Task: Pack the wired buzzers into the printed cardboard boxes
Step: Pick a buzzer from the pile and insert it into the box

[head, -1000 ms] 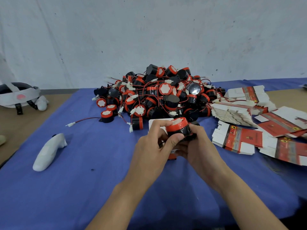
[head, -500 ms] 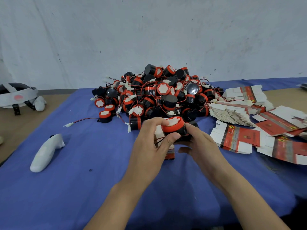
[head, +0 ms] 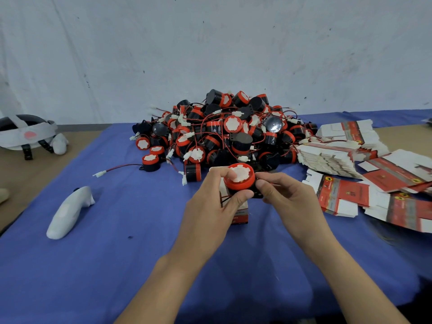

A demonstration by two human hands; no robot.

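Observation:
A red-and-black buzzer (head: 239, 178) with a white sticker on top sits at the mouth of an upright printed cardboard box (head: 239, 212). My left hand (head: 210, 206) grips the buzzer's left side, thumb on its front and a finger on its top. My right hand (head: 287, 199) pinches the buzzer's black right edge. Thin red and black wires show under my left thumb. Most of the box is hidden behind my left hand. A large heap of wired buzzers (head: 224, 134) lies just behind.
Flat printed box blanks (head: 339, 195) lie spread and stacked at the right on the blue cloth (head: 117, 253). A white controller (head: 69, 212) lies at the left. A headset (head: 25, 134) rests on the far left table. One loose buzzer (head: 149, 162) trails its wire leftward.
Both hands have lowered the buzzer a little onto the box opening and shifted slightly left. My right fingers have moved from under the buzzer to pinch its right edge.

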